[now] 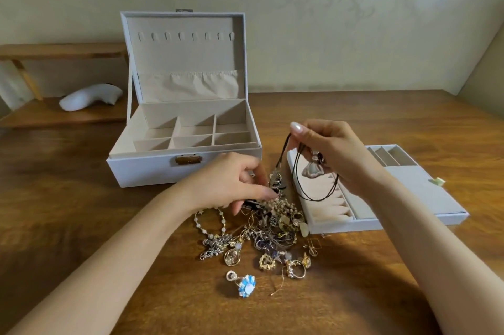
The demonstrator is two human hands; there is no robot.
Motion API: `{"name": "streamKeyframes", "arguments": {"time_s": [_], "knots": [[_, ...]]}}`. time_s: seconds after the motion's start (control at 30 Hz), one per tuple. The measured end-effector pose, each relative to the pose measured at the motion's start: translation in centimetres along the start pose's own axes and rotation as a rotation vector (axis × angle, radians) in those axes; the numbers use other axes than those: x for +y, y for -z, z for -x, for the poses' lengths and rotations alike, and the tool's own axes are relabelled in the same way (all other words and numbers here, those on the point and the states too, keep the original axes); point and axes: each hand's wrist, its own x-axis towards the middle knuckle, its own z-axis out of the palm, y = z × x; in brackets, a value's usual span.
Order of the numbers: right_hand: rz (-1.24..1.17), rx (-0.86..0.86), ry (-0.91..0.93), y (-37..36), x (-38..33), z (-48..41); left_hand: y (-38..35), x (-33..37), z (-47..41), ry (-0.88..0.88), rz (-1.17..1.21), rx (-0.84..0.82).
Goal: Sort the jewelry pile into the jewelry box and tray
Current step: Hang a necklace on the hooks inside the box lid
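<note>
The right hand (331,156) pinched a dark cord necklace with a pale shell-like pendant (313,169), lifted above the white padded tray (409,184). The left hand's (231,184) fingers closed on a dark piece atop the tangled jewelry pile (272,228), just before the open white jewelry box (185,165) on the wooden table (81,198).

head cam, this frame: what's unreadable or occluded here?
- Head view: the left hand covers the far edge of the jewelry pile; what its fingers pinch is hidden.
- Cord necklace: where it ends is lost in the pile's tangle, so free or snagged is unclear.
- Tray: the right hand and wrist block part of its ring rolls.
- Jewelry box: clasp detail is too small; the near compartments' floors are hidden behind the front wall.
</note>
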Motion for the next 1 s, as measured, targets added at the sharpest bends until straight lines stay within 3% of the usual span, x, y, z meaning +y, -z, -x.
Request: {"name": "streamKeyframes", "arguments": {"time_s": [0.13, 0.37, 0.57, 0.7, 0.83, 1.0], "knots": [[-0.126, 0.029, 0.041, 0.7, -0.1, -0.1, 0.1, 0.5, 0.3, 0.038, -0.114, -0.006], [-0.244, -0.024, 0.123, 0.4, -0.4, -0.2, -1.4, 0.7, -0.6, -0.209, -0.008, 0.297], [-0.424, 0.024, 0.086, 0.8, -0.6, -0.2, -0.9, 0.2, -1.0, -0.300, -0.040, 0.488], [-0.479, 0.036, 0.080, 1.1, -0.7, -0.3, -0.5, 0.1, -0.8, -0.217, 0.088, 0.373], [-0.448, -0.045, 0.080, 0.9, -0.7, -0.5, -1.2, 1.0, -0.9, -0.255, 0.307, 0.307], [-0.405, -0.090, 0.070, 0.9, -0.2, -0.7, -1.0, 2.0, -0.6, -0.305, 0.573, 0.344]]}}
